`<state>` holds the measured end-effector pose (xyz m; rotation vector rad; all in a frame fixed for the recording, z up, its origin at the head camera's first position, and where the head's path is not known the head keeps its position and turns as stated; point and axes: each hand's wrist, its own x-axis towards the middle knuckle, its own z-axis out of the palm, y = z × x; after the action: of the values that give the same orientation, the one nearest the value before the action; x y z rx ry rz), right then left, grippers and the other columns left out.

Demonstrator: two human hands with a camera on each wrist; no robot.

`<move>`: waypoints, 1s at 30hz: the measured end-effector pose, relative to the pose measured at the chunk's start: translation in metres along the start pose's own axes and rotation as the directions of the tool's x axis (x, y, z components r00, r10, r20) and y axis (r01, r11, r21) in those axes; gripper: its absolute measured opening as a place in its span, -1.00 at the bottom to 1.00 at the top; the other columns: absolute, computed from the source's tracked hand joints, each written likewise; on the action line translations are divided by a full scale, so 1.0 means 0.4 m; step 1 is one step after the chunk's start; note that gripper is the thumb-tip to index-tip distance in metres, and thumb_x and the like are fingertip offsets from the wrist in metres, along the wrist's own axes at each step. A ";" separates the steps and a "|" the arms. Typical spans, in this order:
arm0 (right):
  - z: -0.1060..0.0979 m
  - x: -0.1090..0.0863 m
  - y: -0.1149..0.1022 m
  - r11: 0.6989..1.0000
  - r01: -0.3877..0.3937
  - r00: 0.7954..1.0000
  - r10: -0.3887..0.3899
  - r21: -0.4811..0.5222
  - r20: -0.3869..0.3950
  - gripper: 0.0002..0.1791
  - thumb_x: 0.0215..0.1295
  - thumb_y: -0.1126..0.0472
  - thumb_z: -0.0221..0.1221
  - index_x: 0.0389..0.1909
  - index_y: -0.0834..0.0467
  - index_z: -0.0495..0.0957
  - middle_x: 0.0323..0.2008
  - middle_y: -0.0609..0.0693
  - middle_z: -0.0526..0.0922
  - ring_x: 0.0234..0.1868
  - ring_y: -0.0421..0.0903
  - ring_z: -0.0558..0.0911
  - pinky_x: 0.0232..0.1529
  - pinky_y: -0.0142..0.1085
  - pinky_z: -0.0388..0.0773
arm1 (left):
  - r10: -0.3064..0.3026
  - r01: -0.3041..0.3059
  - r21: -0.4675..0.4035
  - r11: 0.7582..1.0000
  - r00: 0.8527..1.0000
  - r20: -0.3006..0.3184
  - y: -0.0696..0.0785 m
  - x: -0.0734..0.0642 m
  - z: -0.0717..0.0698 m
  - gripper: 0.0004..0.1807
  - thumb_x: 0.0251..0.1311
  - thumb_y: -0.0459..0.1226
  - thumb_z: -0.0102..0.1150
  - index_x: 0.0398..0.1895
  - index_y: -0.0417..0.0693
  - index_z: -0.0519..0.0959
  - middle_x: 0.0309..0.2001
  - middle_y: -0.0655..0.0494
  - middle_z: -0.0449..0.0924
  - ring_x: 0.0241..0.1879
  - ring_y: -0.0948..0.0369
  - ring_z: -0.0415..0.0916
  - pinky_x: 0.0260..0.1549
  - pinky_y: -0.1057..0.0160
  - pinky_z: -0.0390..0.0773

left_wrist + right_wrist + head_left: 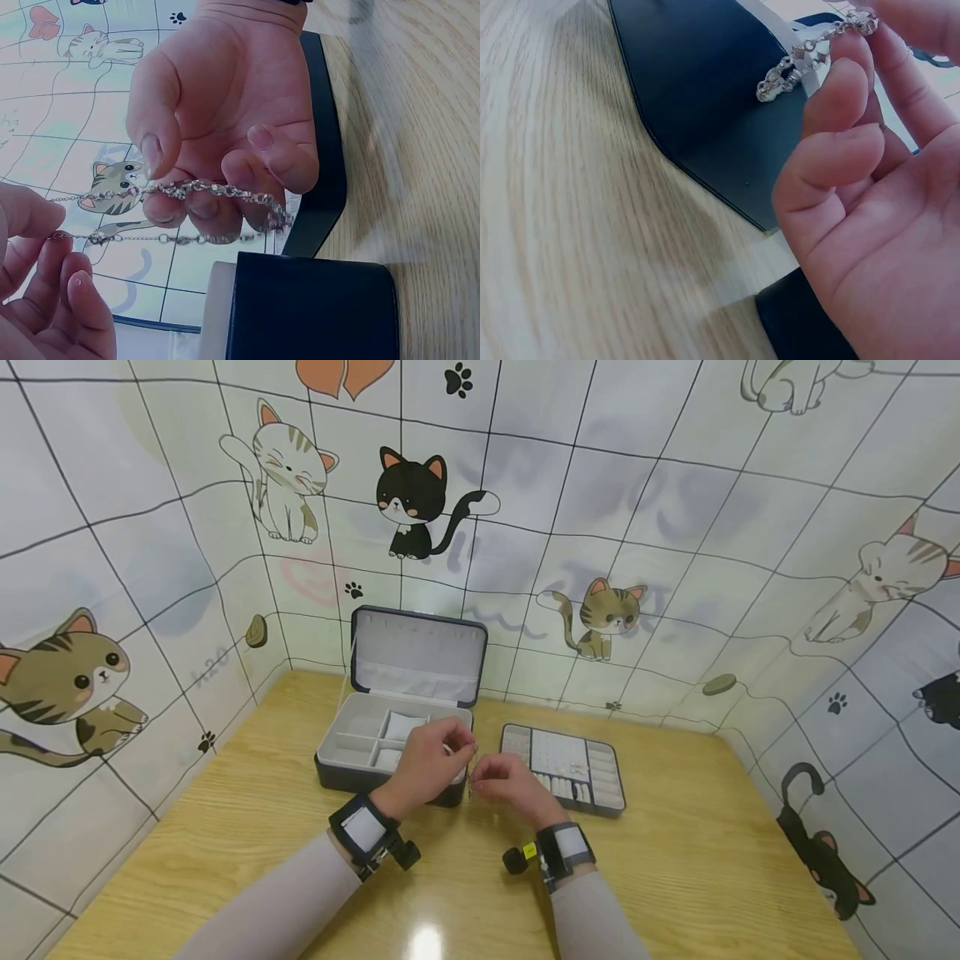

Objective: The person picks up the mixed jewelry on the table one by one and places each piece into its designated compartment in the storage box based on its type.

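The primary hazard was loss of grip. The chain [217, 190] was thin, and slight relaxing of the fingertips could have dropped it onto the counter [675, 827] or against the side of the box [345, 778]. The secondary hazard was tangling or strain: two strands ran close together, so uneven pull from either side could have crossed them or overstretched the fine end links. Whether the ends were joined could not be told.

The chain hung between the left hand [429, 758] and the right hand [517, 785], beside the box's front right corner and left of the tray [611, 811]. Both hands were nearly closed: the left pinched the fine end links; the right, fingers curled, pinched the thicker strand, whose loop sagged below its fingertips.
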<state>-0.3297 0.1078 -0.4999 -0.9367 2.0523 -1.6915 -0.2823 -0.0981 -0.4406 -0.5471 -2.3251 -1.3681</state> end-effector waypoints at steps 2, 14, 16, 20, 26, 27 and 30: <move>-0.001 -0.002 0.007 0.999 0.002 1.000 -0.002 0.033 0.001 -0.81 0.39 0.38 0.19 -0.07 0.41 0.62 -0.30 -0.14 0.67 -0.27 -0.21 0.55 -0.18 -0.35 0.53 | 0.000 0.000 -0.003 1.000 1.000 0.002 -0.003 0.000 0.001 -0.89 0.32 -0.36 0.33 -0.31 0.05 0.67 -0.39 0.20 0.69 -0.32 0.28 0.61 -0.32 0.35 0.63; 0.015 0.017 0.020 0.858 0.025 0.989 0.053 0.513 -0.136 -0.70 0.53 0.40 -0.02 -0.14 0.06 0.66 -0.27 -0.17 0.66 -0.26 -0.23 0.58 -0.21 -0.44 0.54 | 0.008 -0.008 -0.014 1.000 1.000 -0.001 -0.002 0.007 -0.005 -0.89 0.31 -0.37 0.34 -0.33 0.05 0.66 -0.39 0.21 0.69 -0.33 0.29 0.61 -0.32 0.35 0.64; 0.025 0.036 0.017 0.814 0.067 0.981 0.053 0.577 -0.189 -0.66 0.51 0.43 -0.04 -0.18 0.02 0.67 -0.26 -0.17 0.66 -0.25 -0.25 0.58 -0.20 -0.46 0.55 | 0.012 -0.012 -0.015 1.000 1.000 -0.002 -0.002 0.008 -0.012 -0.89 0.31 -0.37 0.35 -0.33 0.05 0.66 -0.39 0.22 0.68 -0.33 0.29 0.61 -0.33 0.35 0.64; 0.046 0.091 0.005 0.732 0.167 0.941 0.081 0.660 -0.329 -0.69 0.45 0.44 0.00 -0.23 0.05 0.67 -0.29 -0.14 0.65 -0.30 -0.25 0.58 -0.25 -0.49 0.55 | 0.026 -0.026 -0.011 1.000 1.000 -0.005 -0.005 0.012 -0.030 -0.93 0.32 -0.34 0.33 -0.30 0.03 0.67 -0.38 0.22 0.68 -0.32 0.30 0.61 -0.33 0.34 0.64; 0.038 0.162 -0.003 0.694 0.255 0.857 0.160 0.673 -0.490 -0.83 0.51 0.39 0.07 -0.04 0.11 0.56 -0.20 -0.09 0.58 -0.29 -0.24 0.55 -0.28 -0.49 0.52 | 0.018 -0.019 -0.026 0.999 0.999 -0.037 -0.003 0.021 -0.051 -0.94 0.31 -0.36 0.33 -0.30 0.00 0.67 -0.37 0.19 0.68 -0.33 0.29 0.60 -0.33 0.34 0.65; 0.033 0.171 -0.002 0.701 0.261 0.840 0.175 0.664 -0.514 -0.82 0.51 0.40 0.08 0.00 0.12 0.54 -0.16 -0.07 0.58 -0.28 -0.24 0.56 -0.27 -0.48 0.53 | 0.013 -0.014 -0.033 0.999 0.999 -0.038 -0.003 0.022 -0.054 -0.94 0.31 -0.36 0.33 -0.30 0.00 0.67 -0.37 0.19 0.68 -0.33 0.29 0.60 -0.32 0.33 0.66; 0.018 0.200 0.003 0.700 0.280 0.802 0.206 0.657 -0.561 -0.76 0.49 0.42 0.10 0.08 0.15 0.50 -0.03 -0.01 0.56 -0.21 -0.22 0.57 -0.21 -0.46 0.55 | -0.011 0.009 -0.036 0.999 0.999 -0.040 -0.001 0.023 -0.063 -0.95 0.31 -0.34 0.33 -0.29 0.01 0.67 -0.35 0.18 0.69 -0.32 0.29 0.60 -0.30 0.34 0.65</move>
<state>-0.3844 0.0496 -0.4902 -0.1596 1.3494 -2.7715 -0.2869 -0.1195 -0.4249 -0.5152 -2.2784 -1.4154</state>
